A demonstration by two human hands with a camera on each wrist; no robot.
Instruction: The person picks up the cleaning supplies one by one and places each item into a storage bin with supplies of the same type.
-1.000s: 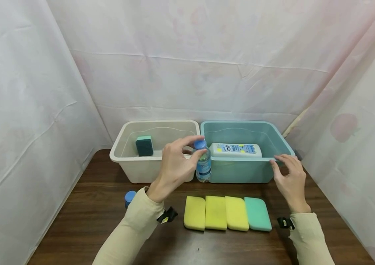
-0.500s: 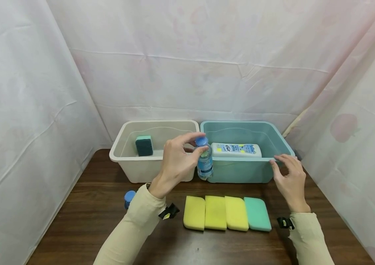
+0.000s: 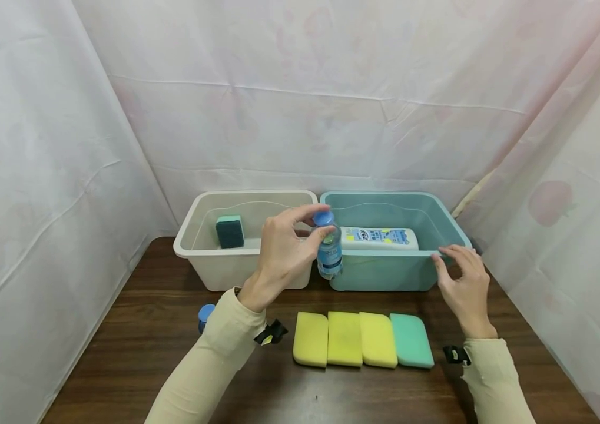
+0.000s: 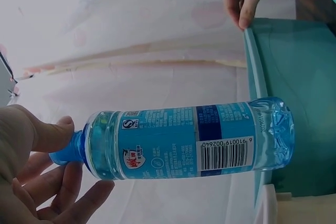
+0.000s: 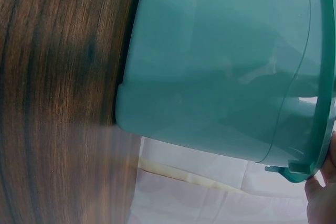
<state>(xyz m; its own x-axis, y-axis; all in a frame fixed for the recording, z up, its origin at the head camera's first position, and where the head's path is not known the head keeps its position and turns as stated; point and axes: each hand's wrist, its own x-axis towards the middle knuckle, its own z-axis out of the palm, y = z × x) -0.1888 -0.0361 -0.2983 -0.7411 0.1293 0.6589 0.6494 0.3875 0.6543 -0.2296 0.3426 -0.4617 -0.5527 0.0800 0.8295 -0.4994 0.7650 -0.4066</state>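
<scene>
My left hand pinches a small clear bottle by its blue cap and neck. The bottle has a blue label and hangs nearly upright in front of where the two bins meet. In the left wrist view, thumb and fingers close round the cap, and the label with its barcode shows. My right hand grips the front right corner rim of the teal bin. In the right wrist view, fingertips touch the rim of that bin. A white bottle with a blue and yellow label lies inside it.
Left of the teal bin stands an off-white bin with a dark green sponge in it. A row of yellow sponges and a teal one lies in front. Another blue-capped bottle is partly hidden behind my left forearm.
My left hand has lifted the bottle slightly up and to the right, so its base is higher in front of the teal bin. The right hand stays at the rim.
</scene>
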